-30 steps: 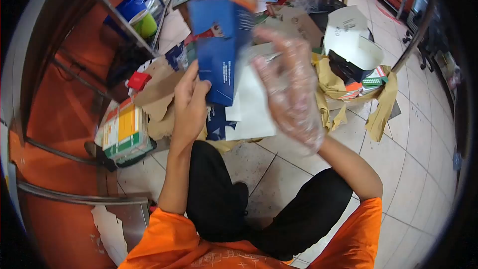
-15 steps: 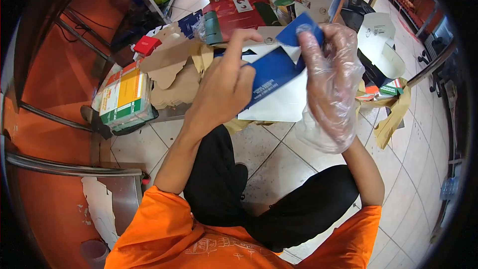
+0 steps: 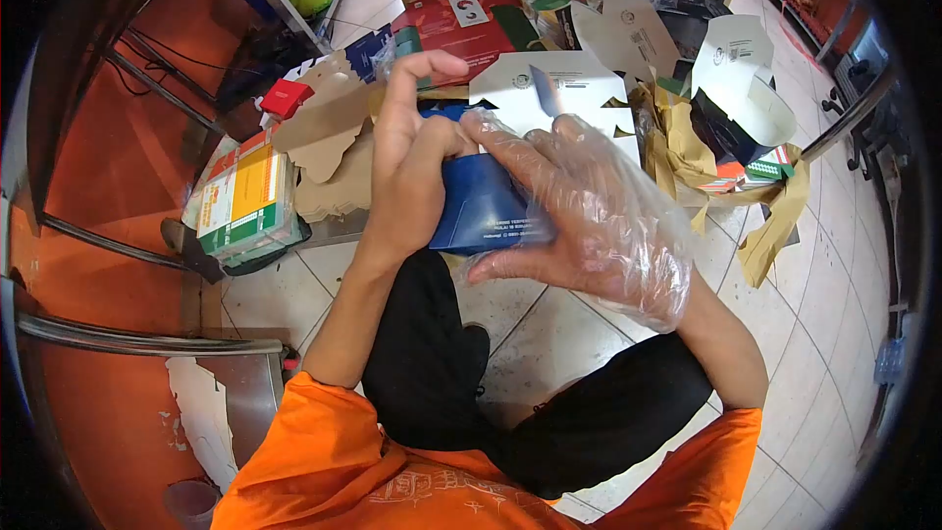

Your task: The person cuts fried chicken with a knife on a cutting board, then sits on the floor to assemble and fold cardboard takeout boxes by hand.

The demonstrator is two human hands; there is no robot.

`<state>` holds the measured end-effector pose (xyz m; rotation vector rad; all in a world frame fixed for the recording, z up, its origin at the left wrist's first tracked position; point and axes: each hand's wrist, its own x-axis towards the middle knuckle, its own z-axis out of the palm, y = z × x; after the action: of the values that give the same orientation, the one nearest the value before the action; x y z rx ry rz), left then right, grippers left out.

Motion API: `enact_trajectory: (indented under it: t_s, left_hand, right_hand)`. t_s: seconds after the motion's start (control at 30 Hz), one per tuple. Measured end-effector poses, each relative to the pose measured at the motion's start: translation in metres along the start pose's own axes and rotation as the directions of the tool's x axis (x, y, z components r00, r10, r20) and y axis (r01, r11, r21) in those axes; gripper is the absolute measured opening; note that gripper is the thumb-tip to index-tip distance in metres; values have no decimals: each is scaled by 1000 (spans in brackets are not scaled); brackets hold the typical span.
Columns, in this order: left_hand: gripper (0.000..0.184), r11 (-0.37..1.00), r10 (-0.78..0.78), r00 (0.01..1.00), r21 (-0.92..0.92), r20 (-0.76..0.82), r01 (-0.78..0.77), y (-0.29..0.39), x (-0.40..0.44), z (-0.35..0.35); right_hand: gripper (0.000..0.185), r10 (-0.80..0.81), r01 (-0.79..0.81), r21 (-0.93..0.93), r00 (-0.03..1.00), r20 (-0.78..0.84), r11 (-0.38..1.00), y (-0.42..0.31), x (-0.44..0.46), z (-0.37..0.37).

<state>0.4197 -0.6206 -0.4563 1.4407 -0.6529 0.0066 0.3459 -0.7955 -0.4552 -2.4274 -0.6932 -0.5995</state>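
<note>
Above my lap is a partly folded blue cardboard box (image 3: 481,201) with small white print on its near panel. My bare left hand (image 3: 417,162) holds its left side, the thumb pressed at the upper edge and the index finger raised and bent. A clear plastic glove covers my right hand (image 3: 594,226), which wraps the box's right side with the thumb along the lower edge. A narrow blue flap (image 3: 546,90) sticks up beyond the gloved fingers. Just behind lies a flat white box blank (image 3: 500,74) with notched edges. The box's far side is hidden by my hands.
Brown cardboard sheets (image 3: 329,152) and a wrapped stack of coloured cartons (image 3: 245,191) lie to the left. A red box (image 3: 456,29) is behind. At right, an opened white-and-black box (image 3: 736,88) sits by torn brown paper (image 3: 775,236). A metal rail (image 3: 147,336) runs at left.
My gloved hand has come down and left from the raised flap onto the box's right side. The box has turned, and my left thumb now presses its upper edge.
</note>
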Motion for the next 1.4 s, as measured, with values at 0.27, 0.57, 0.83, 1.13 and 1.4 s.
enact_trajectory:
  t_s: [0.27,0.57,0.83,1.13,1.4]
  left_hand:
    - [67,995,-53,975,-98,-217,32,-22,27,-61]
    - [85,915,-75,994,-390,86,103,-22,0,-47]
    - [30,870,-221,967,-473,-130,135,5,9,-14]
    - [30,773,-255,967,-605,-18,193,3,1,-14]
    - [24,585,-330,933,-744,143,321,-10,4,-27]
  right_hand:
    - [83,633,-447,582,757,-158,679,34,-13,-59]
    - [89,816,-570,676,572,-82,467,49,-10,-44]
    - [50,14,-65,-116,919,-394,991,17,8,-25]
    - [67,-61,42,-105,980,-191,994,-13,15,-9]
    - [68,-329,235,-359,917,-227,903,4,7,-13]
